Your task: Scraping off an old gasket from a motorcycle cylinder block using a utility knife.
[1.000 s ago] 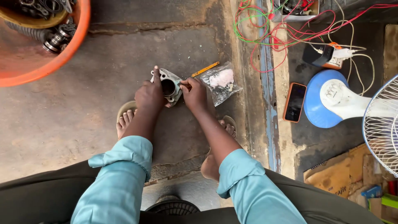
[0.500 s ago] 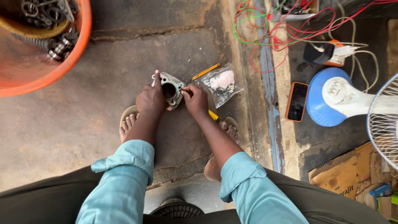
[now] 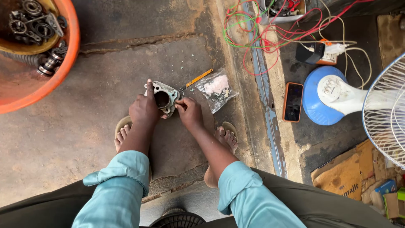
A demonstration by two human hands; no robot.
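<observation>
A grey metal engine cylinder with a round bore stands on the concrete floor between my feet. My left hand grips its left side, thumb up along the edge. My right hand is closed and pressed against the cylinder's right edge; a thin blade seems to sit in its fingers, though I cannot see it clearly. A yellow-handled tool lies just beyond the cylinder, pointing up right. A clear plastic bag with pinkish contents lies to its right.
An orange basin holding bearings and metal parts fills the top left. To the right lie a phone, a blue-based fan, tangled red and green wires, a power strip and cardboard.
The camera view shifted slightly, so the basin shows more. My right hand stays at the cylinder's right edge, moving only a little; my left hand keeps its grip.
</observation>
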